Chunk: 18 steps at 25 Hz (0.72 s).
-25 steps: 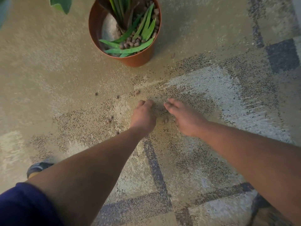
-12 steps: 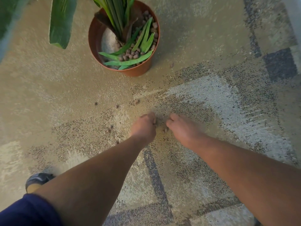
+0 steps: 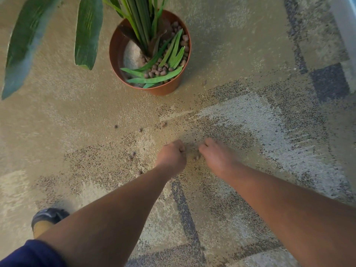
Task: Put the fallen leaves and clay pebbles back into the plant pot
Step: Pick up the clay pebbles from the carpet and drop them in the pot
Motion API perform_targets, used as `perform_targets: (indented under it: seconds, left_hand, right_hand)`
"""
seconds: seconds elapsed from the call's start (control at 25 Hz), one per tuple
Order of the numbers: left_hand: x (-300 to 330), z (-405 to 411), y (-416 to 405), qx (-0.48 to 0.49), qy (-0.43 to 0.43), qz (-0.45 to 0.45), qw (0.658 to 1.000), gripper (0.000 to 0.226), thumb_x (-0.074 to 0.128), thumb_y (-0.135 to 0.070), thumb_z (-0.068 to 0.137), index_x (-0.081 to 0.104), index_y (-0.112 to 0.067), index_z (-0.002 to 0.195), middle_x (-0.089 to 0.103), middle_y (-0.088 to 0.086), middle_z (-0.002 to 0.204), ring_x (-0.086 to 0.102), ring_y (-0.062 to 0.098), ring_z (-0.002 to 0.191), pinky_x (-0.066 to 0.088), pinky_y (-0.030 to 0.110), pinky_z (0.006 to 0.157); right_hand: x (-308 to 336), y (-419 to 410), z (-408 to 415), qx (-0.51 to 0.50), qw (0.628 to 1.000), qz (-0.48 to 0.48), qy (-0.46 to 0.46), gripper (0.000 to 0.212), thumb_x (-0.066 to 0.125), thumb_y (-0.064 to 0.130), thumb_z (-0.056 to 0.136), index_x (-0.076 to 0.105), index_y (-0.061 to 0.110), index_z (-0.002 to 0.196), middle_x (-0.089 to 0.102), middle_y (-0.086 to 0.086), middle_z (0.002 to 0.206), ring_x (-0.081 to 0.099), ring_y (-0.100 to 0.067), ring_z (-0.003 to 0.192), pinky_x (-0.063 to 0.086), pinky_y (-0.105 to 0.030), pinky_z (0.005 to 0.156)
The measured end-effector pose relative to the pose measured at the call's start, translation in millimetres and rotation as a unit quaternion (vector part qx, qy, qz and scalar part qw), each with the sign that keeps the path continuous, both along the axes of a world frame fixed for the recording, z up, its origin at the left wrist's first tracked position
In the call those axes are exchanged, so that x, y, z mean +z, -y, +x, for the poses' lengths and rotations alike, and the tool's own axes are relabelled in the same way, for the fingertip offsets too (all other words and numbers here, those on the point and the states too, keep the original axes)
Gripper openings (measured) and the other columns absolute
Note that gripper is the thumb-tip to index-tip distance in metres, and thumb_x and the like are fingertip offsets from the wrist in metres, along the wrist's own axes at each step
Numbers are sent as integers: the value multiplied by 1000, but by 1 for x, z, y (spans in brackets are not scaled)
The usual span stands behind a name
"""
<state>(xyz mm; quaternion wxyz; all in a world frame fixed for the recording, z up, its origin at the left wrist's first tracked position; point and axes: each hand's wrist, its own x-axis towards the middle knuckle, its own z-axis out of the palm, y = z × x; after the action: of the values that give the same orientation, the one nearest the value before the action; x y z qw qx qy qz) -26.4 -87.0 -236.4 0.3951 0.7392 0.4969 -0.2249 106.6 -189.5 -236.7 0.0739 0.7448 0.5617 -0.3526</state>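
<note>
A terracotta plant pot (image 3: 166, 90) stands on the carpet at the top centre. It holds a green plant, loose green leaves (image 3: 154, 80) and brown clay pebbles (image 3: 159, 70). More clay pebbles lie scattered on the carpet, one (image 3: 116, 126) to the left and others (image 3: 133, 154) beside my left hand. My left hand (image 3: 171, 158) is down on the carpet with its fingers curled in over pebbles. My right hand (image 3: 216, 156) is close beside it, fingers curled too, with a pebble (image 3: 196, 157) at its fingertips. Small pebbles sit in the gap between both hands.
Two long plant leaves (image 3: 88, 33) hang over the carpet at the upper left. A dark shoe (image 3: 49, 215) stands at the lower left. The patterned carpet (image 3: 250, 122) spreads beige and grey in every direction. A pale edge (image 3: 346, 26) runs along the top right.
Both hands lay with straighter fingers on the carpet a second ago; their fingers have since curled in toward each other over the pebbles. The view has tilted, showing more of the pot and plant.
</note>
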Motion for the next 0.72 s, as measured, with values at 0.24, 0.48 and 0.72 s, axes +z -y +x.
perform_targets:
  seconds: [0.24,0.48,0.72]
  left_hand:
    - [5,-2,-3,35,13,-31,999,32,44,-2,99,65,-20,85,67,0,85,70,16,73,62,25,58]
    - [8,-8,2,80,20,-50,995,30,49,-2,100,66,-21,85,66,-3,92,68,13,78,52,13,50]
    - [6,-11,6,108,18,-71,991,24,54,-5,100,66,-21,87,68,-1,91,68,12,78,53,16,56]
  right_hand:
    - [-2,7,0,28,999,11,16,47,71,4,84,60,16,128,58,-7,118,60,-23,99,60,-34,84]
    - [-1,13,-2,50,998,33,12,43,72,6,85,62,16,125,59,-10,120,61,-25,103,62,-35,82]
    - [0,24,-2,89,996,30,4,41,69,12,90,60,15,129,58,-8,121,56,-25,110,60,-38,86]
